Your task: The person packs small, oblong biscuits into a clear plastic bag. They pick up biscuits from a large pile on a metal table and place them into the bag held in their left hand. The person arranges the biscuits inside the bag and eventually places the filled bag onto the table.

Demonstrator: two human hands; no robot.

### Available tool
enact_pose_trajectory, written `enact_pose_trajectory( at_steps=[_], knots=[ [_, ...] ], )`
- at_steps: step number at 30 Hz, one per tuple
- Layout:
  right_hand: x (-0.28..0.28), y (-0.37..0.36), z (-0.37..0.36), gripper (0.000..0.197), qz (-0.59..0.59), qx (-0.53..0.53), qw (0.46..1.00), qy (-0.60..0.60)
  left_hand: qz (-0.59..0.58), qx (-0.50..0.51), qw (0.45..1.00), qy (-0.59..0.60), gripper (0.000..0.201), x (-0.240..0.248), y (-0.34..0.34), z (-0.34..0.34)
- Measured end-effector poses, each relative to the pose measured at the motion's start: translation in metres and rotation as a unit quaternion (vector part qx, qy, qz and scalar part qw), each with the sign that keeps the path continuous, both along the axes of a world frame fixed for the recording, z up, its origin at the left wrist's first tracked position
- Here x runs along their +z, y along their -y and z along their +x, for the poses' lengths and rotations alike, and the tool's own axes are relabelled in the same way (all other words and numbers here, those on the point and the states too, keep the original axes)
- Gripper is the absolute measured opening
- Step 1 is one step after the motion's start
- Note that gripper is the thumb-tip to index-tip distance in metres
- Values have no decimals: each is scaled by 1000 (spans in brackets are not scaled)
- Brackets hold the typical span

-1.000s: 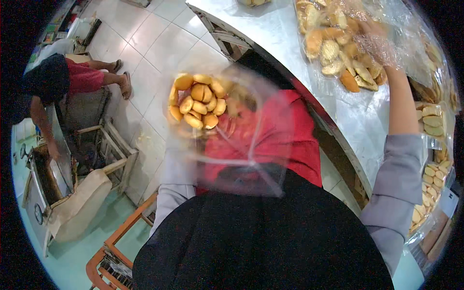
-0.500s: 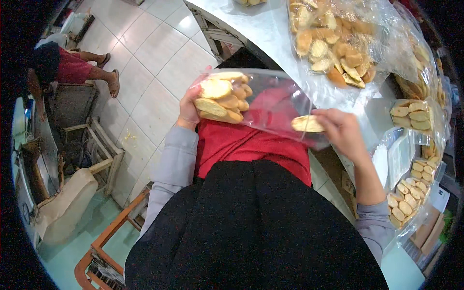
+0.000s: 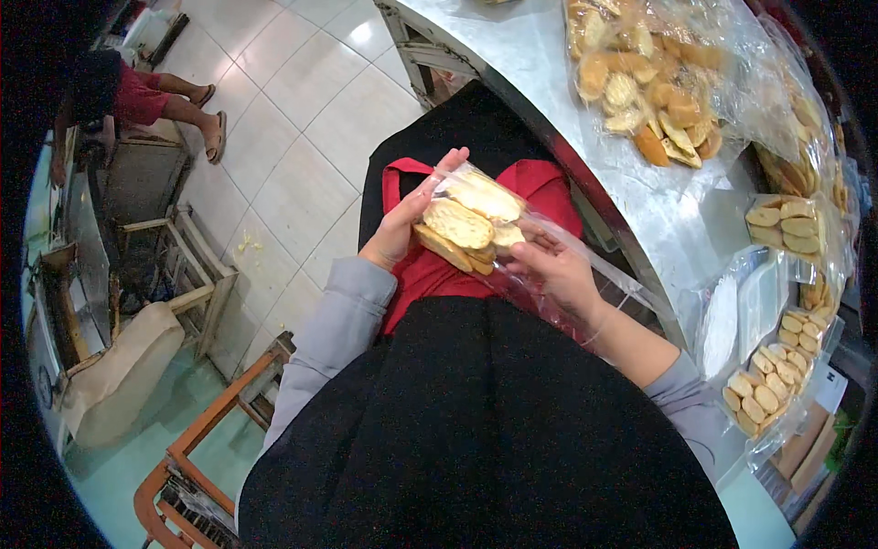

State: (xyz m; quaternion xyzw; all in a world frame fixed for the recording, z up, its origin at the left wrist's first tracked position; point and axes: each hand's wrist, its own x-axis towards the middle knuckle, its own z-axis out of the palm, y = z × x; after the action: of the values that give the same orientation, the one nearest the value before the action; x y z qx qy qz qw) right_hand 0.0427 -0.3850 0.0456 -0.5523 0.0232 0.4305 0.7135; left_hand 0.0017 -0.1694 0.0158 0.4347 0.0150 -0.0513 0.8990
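Above my lap, my left hand (image 3: 402, 224) is closed round the filled end of a clear plastic bag (image 3: 604, 265). Stacked oval bread slices (image 3: 457, 222), pale yellow with golden crusts, lie inside that end. My right hand (image 3: 562, 279) reaches into the loose end of the bag, its fingers and thumb pinching a bread slice (image 3: 508, 238) against the right side of the stack. Plastic partly covers this hand, and its fingertips are partly hidden.
On the metal table (image 3: 622, 206) at the right lies a large bag of loose bread slices (image 3: 663, 87). Smaller packed bags (image 3: 785, 224) and a stack of empty clear bags (image 3: 741, 306) line its far right. A wooden chair (image 3: 206, 439) stands lower left. A person (image 3: 146, 96) sits at the upper left.
My right hand has moved left into the bag, bringing its bread slice up to the stack. My left hand has shifted right and slightly down with the bag, which now looks crumpled.
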Motion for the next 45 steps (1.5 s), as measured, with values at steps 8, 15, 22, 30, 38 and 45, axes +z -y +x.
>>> enact_pose_trajectory(
  at_steps=[8, 15, 22, 30, 38, 45],
  knots=[
    [-1, -10, 2, 31, -49, -16, 998, 26, -23, -42, 999, 8, 72, -8, 5, 7],
    [-20, -12, 0, 19, -71, -77, 991, 82, -30, -76, 997, -16, 68, -10, 11, 10],
    [-4, 6, 24, 22, -154, 61, 984, 71, -140, -73, 986, -46, 70, -40, 9, 20],
    [3, 20, 30, 21, -180, 102, 903, 376, -26, -72, 995, -61, 65, -31, 24, 26],
    [-12, 20, 19, 27, -218, 49, 860, 458, 30, -93, 989, -106, 53, -20, 31, 18],
    [0, 27, 26, 21, -153, 93, 977, 116, -6, -107, 989, -98, 53, -31, 28, 11]
  ],
)
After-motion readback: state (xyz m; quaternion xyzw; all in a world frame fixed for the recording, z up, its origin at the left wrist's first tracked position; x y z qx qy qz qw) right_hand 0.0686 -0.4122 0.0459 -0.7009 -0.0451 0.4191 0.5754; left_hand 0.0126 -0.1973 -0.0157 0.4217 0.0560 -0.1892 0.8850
